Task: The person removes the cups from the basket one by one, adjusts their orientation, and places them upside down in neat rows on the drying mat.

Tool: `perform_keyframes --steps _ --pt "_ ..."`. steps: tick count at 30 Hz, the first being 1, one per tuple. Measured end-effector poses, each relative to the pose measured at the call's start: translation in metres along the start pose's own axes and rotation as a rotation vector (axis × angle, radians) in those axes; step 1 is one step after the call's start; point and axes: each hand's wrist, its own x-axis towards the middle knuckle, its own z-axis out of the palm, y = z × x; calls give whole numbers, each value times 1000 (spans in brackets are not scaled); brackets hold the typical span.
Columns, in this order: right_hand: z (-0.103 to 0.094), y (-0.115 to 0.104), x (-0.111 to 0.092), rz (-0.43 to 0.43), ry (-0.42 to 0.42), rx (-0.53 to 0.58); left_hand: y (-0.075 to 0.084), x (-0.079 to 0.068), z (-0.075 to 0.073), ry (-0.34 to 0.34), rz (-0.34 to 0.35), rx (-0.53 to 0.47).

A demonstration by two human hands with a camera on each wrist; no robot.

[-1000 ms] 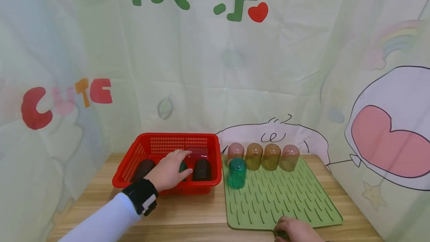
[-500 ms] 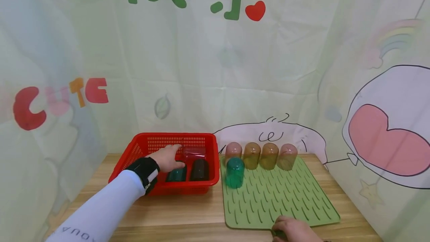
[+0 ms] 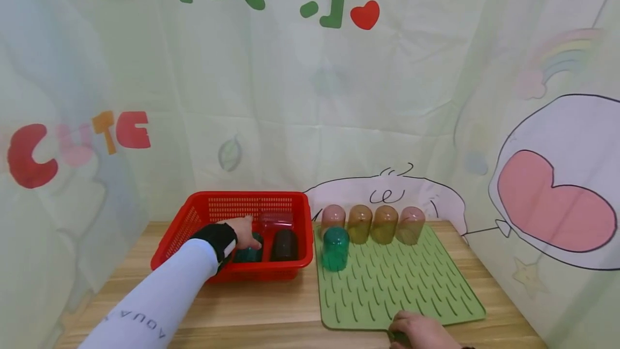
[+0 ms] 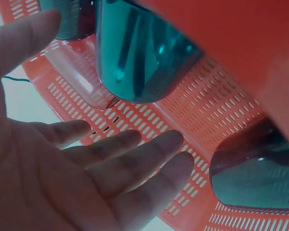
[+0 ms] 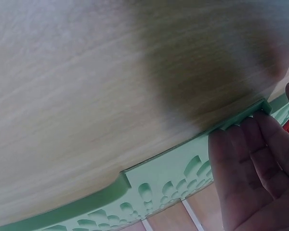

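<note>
My left hand [image 3: 242, 232] reaches into the red basket [image 3: 167, 246], fingers spread and fairly straight beside a teal cup [image 4: 135, 57]. A gap separates its fingertips from that cup in the left wrist view. Around it lie a clear pinkish cup [image 3: 276, 220], a dark cup [image 3: 284, 246] and another dark cup [image 4: 255, 168]. My right hand [image 3: 422, 330] grips the tab at the near edge of the green ridged mat [image 3: 402, 284]; the fingertips meet that edge in the right wrist view [image 5: 183, 163].
Upside down on the mat stand several tinted cups: pink [image 3: 333, 217], amber [image 3: 360, 225], amber [image 3: 385, 225] and pink [image 3: 411, 225] along the back, with a teal cup [image 3: 335, 249] in front. A printed curtain [image 3: 290, 96] hangs behind the wooden table [image 3: 271, 311].
My left hand has drawn back leftward off the teal cup's top and lowered into the basket, exposing more of the cups. The right hand keeps its place at the mat. The head view has shifted slightly.
</note>
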Motion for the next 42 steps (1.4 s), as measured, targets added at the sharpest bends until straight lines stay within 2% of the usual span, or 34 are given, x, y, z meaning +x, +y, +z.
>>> perform_keyframes --steps 7,15,21,32,37,39,42 --pt "2 1 1 -16 8 3 -6 11 2 -2 -2 47" --pt "4 0 2 -30 21 -8 -14 20 4 -20 -30 -28" --pt "3 -2 2 -23 23 -2 -13 23 4 -17 -29 -3" --pt "3 -2 2 -42 33 1 -10 34 6 -48 -158 -149" --pt "3 -2 1 -48 43 -5 -4 32 4 -58 -146 -66" --pt "2 -3 1 -50 49 -8 0 28 3 -62 -128 -2" --pt "2 -4 0 -50 53 -7 7 20 -1 -66 -115 43"
